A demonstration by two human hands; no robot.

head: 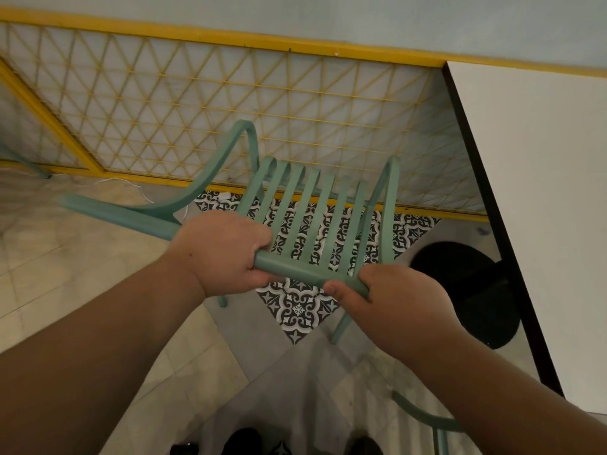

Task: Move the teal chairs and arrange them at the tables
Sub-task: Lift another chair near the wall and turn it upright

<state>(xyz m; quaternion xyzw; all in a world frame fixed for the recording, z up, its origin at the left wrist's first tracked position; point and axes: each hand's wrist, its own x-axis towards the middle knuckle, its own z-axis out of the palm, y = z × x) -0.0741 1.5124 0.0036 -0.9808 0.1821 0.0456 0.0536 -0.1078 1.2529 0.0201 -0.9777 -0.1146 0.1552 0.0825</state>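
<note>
A teal slatted chair (pixel 315 211) stands in front of me, its back toward me and its armrests curving away toward the fence. My left hand (pixel 226 251) grips the top rail of the backrest on the left. My right hand (pixel 397 300) grips the same rail at its right end, thumb lying along the bar. A white table (pixel 542 192) with a dark edge stands just to the right of the chair, its black round base (pixel 466 290) on the floor beneath it.
A yellow lattice fence (pixel 230 103) runs along the far side behind the chair. Part of another teal chair (pixel 423 418) shows at the lower right. The floor has patterned black-and-white tiles (pixel 299 310) and plain beige tiles (pixel 65 257). My shoes show at the bottom.
</note>
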